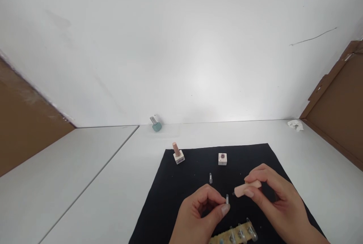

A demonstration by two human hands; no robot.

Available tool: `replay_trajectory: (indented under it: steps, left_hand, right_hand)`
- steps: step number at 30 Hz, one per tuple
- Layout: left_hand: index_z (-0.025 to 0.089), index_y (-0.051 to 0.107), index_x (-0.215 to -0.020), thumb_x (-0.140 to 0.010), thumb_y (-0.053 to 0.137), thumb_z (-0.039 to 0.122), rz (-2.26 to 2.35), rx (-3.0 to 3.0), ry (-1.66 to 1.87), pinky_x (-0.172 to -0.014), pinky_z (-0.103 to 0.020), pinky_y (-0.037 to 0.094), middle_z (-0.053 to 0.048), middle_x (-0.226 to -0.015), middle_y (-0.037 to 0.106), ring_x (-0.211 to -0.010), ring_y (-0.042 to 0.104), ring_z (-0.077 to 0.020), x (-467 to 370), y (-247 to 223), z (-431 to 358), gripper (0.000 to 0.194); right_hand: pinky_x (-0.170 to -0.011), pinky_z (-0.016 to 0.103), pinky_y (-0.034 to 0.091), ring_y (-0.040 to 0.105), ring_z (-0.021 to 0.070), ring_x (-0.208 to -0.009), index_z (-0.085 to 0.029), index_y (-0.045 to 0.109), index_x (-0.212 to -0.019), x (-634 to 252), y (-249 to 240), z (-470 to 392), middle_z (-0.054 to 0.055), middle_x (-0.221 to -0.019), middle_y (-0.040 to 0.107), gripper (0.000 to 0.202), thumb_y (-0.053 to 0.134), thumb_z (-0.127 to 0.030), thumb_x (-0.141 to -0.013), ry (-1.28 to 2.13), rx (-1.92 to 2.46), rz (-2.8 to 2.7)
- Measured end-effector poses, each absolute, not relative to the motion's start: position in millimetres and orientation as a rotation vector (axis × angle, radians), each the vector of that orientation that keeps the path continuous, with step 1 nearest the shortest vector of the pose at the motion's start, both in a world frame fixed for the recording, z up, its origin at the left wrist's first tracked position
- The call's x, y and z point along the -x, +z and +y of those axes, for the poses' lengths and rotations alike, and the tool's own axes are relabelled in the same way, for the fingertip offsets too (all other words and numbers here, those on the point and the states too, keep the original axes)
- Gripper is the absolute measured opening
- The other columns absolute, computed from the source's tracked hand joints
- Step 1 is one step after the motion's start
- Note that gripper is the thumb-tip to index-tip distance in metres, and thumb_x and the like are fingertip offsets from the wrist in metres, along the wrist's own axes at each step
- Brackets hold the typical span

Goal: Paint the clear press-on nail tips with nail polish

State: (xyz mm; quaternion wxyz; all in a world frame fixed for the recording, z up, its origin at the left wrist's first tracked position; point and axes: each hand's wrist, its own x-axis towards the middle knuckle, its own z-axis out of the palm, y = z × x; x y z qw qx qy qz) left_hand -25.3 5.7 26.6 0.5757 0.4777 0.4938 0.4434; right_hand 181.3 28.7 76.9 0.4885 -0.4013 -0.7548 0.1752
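Between the thumb and forefinger of my left hand [201,213] is a small clear false nail [227,199], standing roughly upright. My right hand [276,198] pinches the pale pink cap of a nail polish brush [247,188]. Its dark brush end points left toward the false nail, with a small gap between them. Beyond my hands, an uncapped white square polish bottle [222,159] sits on the black cloth [195,172]. Another clear false nail [210,178] lies on the cloth. Below my hands is a yellowish strip [227,235] bearing several clear false nails, partly cut off by the frame edge.
A capped white polish bottle [179,156] with a pink cap stands at the cloth's back left corner. Farther back, a teal polish bottle [156,126] leans near the white wall. Crumpled white tissue [295,125] lies at the back right, beside a brown cardboard panel [340,111].
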Motion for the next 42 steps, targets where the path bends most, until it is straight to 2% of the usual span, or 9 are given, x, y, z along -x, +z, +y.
replay_trajectory:
  steps: [17, 22, 28, 34, 42]
  left_hand:
    - [0.019, 0.073, -0.071, -0.079, 0.077, 0.020, 1.164, -1.144, 1.026, -0.067, -0.026, 0.045, 0.002, -0.073, 0.064, -0.069, 0.057, -0.0162, 25.7, 24.2, 5.6, 0.008]
    - [0.020, 0.073, -0.070, -0.080, 0.076, 0.019, 1.176, -1.175, 1.009, -0.067, -0.026, 0.046, 0.001, -0.074, 0.065, -0.070, 0.058, -0.0166, 25.9, 24.3, 4.7, 0.010]
    - [0.022, 0.076, -0.071, -0.080, 0.076, 0.017, 1.157, -1.298, 1.040, -0.070, -0.027, 0.049, -0.001, -0.079, 0.071, -0.075, 0.065, -0.0193, 26.0, 25.4, 4.4, 0.010]
    - [0.024, 0.078, -0.071, -0.080, 0.076, 0.015, 1.148, -1.327, 1.068, -0.071, -0.026, 0.050, -0.002, -0.081, 0.074, -0.077, 0.068, -0.0193, 25.3, 26.4, 3.2, 0.012]
    - [0.024, 0.079, -0.069, -0.078, 0.076, 0.012, 1.148, -1.332, 1.105, -0.070, -0.025, 0.050, -0.001, -0.080, 0.074, -0.075, 0.069, -0.0186, 22.2, 29.7, 1.8, 0.015]
  right_hand:
    - [-0.051, 0.016, 0.053, 0.066, 0.0106, -0.057, -0.027, 0.066, -0.092, -180.8, 77.9, 28.0, -0.003, -0.072, 0.067, 0.016, 0.066, -0.040, -0.101, 0.465, 0.852, -1.910]
    - [-0.057, 0.017, 0.055, 0.068, 0.0117, -0.062, -0.028, 0.069, -0.089, -182.9, 73.1, 28.3, -0.004, -0.075, 0.069, 0.013, 0.070, -0.038, -0.098, 0.449, 1.046, -1.768]
    - [-0.057, 0.017, 0.054, 0.066, 0.0117, -0.062, -0.029, 0.070, -0.086, -186.0, 72.3, 28.0, -0.005, -0.073, 0.067, 0.012, 0.072, -0.037, -0.096, 0.637, 1.049, -1.810]
    - [-0.062, 0.017, 0.055, 0.067, 0.0119, -0.064, -0.031, 0.069, -0.089, -186.4, 69.9, 30.2, -0.007, -0.075, 0.070, 0.007, 0.072, -0.034, -0.095, 0.618, 1.143, -1.696]
    - [-0.061, 0.017, 0.055, 0.067, 0.0127, -0.065, -0.030, 0.070, -0.087, -186.7, 72.2, 30.8, -0.007, -0.074, 0.071, 0.010, 0.072, -0.037, -0.094, 0.651, 1.194, -1.680]
